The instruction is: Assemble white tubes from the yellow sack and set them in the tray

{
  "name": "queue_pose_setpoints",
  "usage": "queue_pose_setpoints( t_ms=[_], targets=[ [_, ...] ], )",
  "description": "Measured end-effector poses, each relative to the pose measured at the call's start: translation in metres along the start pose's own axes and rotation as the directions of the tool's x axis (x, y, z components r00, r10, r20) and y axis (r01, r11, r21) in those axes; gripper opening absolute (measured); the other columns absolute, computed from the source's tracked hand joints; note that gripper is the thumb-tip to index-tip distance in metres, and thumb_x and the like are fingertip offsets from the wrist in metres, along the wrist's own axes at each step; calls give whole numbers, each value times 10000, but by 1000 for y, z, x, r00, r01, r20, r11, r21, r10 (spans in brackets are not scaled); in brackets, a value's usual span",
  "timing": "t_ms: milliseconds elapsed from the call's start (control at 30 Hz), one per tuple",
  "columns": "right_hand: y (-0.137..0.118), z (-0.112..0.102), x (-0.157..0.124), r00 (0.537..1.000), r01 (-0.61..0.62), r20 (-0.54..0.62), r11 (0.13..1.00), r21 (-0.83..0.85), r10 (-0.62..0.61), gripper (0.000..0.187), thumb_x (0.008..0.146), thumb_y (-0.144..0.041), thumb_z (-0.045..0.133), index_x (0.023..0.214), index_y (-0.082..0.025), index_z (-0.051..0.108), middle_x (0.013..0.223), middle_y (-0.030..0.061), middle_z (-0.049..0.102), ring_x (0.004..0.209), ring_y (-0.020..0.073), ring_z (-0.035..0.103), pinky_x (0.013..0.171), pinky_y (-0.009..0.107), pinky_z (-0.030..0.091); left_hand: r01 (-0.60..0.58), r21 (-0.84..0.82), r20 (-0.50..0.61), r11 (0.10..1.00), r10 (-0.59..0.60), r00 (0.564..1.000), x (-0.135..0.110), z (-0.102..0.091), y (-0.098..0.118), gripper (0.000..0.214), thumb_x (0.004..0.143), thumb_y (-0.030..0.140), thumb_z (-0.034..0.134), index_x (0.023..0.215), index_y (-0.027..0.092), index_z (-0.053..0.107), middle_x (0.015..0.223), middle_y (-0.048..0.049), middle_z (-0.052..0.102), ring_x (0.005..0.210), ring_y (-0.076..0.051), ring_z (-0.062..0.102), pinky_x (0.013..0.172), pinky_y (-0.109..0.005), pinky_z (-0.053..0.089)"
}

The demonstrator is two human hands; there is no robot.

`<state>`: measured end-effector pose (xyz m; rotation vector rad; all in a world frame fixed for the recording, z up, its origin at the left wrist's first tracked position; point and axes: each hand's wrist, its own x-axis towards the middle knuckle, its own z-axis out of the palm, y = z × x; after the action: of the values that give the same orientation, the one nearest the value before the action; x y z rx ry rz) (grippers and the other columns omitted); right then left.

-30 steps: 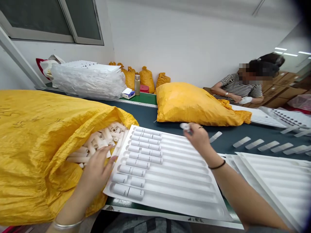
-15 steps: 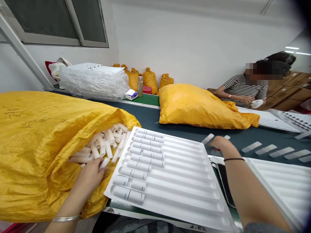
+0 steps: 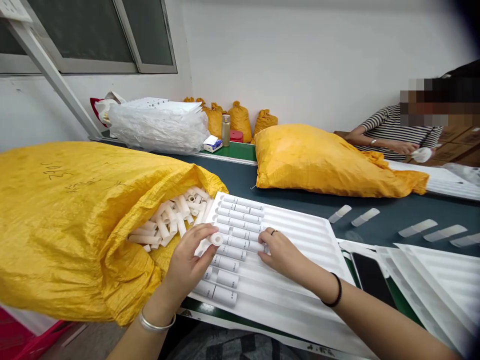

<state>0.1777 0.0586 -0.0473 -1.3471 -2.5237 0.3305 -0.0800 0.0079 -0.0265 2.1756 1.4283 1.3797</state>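
Note:
My left hand (image 3: 189, 262) is closed round a short white tube (image 3: 212, 240), held over the left part of a white grooved tray (image 3: 300, 300). My right hand (image 3: 279, 252) rests on the tray just to the right, its fingertips touching the white tubes (image 3: 240, 220) lined up in the grooves. Whether it grips one is hidden. To the left lies a big yellow sack (image 3: 67, 220), its mouth open on a heap of loose white tubes (image 3: 172, 217).
A second yellow sack (image 3: 322, 160) lies across the dark conveyor belt (image 3: 386, 215), with several white tubes (image 3: 365, 216) lying apart on it. More white trays (image 3: 438, 280) and a black phone (image 3: 369, 272) sit at right. A person in a striped top (image 3: 397, 130) sits beyond.
My left hand has come out of the sack with a tube and moved over the tray. My right hand has drawn back from the belt to the tray's rows.

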Motion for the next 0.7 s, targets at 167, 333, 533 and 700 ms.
queue_pose_setpoints(
  t_ms=[167, 333, 533, 700],
  targets=[
    [-19, -31, -3, 991, 99, -125, 830, 548, -35, 200, 846, -182, 569, 1044, -193, 549, 882, 36, 637, 691, 143, 586, 625, 271, 513, -106, 121, 131, 987, 90, 987, -2, -3, 8, 363, 907, 202, 526, 1268, 239, 510, 1101, -84, 576, 1032, -180, 580, 888, -316, 515],
    [-32, -45, -9, 931, 334, -305, 808, 486, -201, 302, 891, -181, 590, 1190, -223, 591, 1081, 86, 636, 968, 180, 619, 845, 324, 524, -199, 233, 224, 952, 147, 963, 0, 1, 22, 376, 917, 248, 528, 1293, 252, 536, 973, -68, 607, 875, -173, 601, 759, -293, 529],
    [-32, -53, -17, 867, 461, -368, 822, 334, -337, 437, 895, -64, 517, 1295, -240, 524, 1151, 109, 579, 1086, 188, 579, 909, 341, 520, -167, 157, 236, 973, 127, 963, 2, -5, 29, 609, 872, 349, 607, 1418, 194, 383, 1204, -131, 597, 1105, -231, 580, 936, -354, 501],
    [-27, -57, -18, 855, 438, -446, 829, 347, -266, 345, 885, -102, 566, 1199, -245, 565, 1063, 89, 641, 1024, 199, 616, 884, 352, 531, -36, 18, 243, 999, 30, 970, 3, -15, 26, 310, 905, 249, 561, 1212, 212, 578, 1078, -62, 686, 1006, -166, 641, 882, -267, 523]
  ],
)
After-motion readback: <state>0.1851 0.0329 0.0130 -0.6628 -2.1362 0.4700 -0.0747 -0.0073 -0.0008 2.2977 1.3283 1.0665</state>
